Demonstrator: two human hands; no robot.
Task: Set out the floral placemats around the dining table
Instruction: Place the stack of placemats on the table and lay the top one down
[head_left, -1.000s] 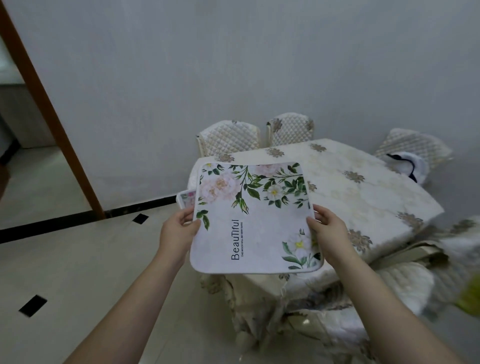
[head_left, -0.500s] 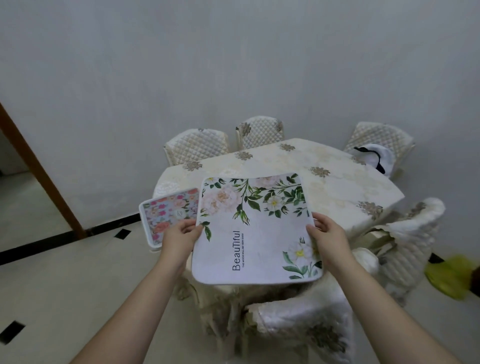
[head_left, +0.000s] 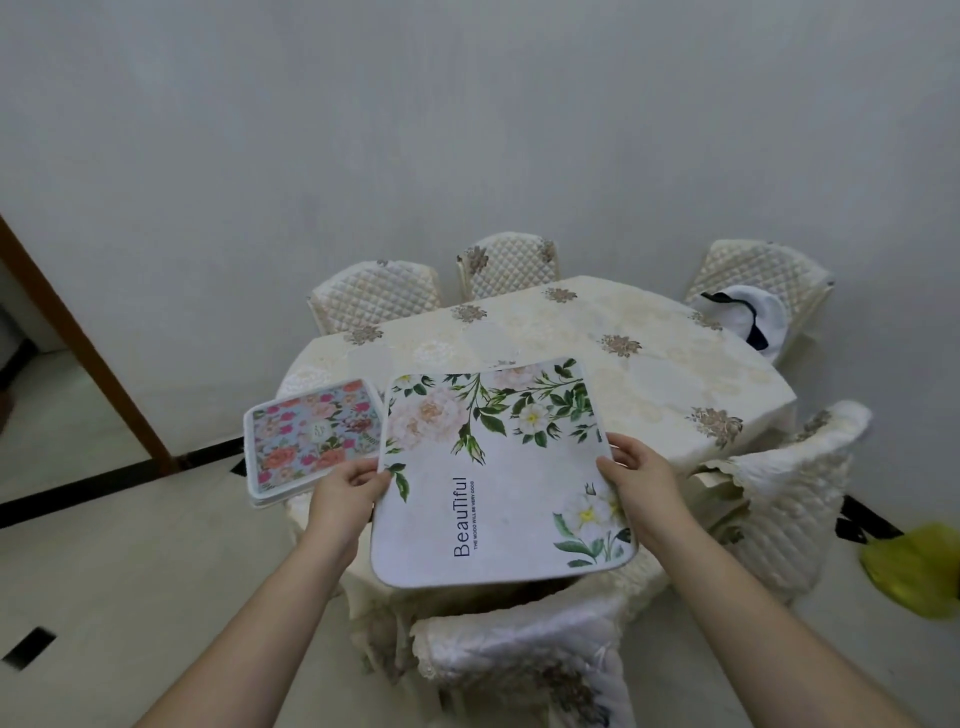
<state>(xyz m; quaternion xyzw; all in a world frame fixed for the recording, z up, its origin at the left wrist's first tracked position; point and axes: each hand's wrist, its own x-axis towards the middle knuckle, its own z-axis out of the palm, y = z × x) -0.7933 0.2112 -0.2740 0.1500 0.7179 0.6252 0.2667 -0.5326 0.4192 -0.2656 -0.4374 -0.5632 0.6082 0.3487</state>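
Since half a second ago the colourful placemat (head_left: 314, 436) shows more fully at 9 o'clock of the white floral placemat (head_left: 498, 467). The left hand (head_left: 345, 493) and right hand (head_left: 641, 480) pinch the white mat's side edges, holding it over the tabletop (head_left: 649, 364) near edge, its "Beautiful" lettering running toward 12 o'clock, long axis roughly 12-to-6.

A placemat (head_left: 498, 467) is held over the near edge of the table (head_left: 649, 364), left hand (head_left: 343, 493) at its left side, right hand (head_left: 641, 478) at its right. A second placemat (head_left: 311, 436) is seen just left of it.
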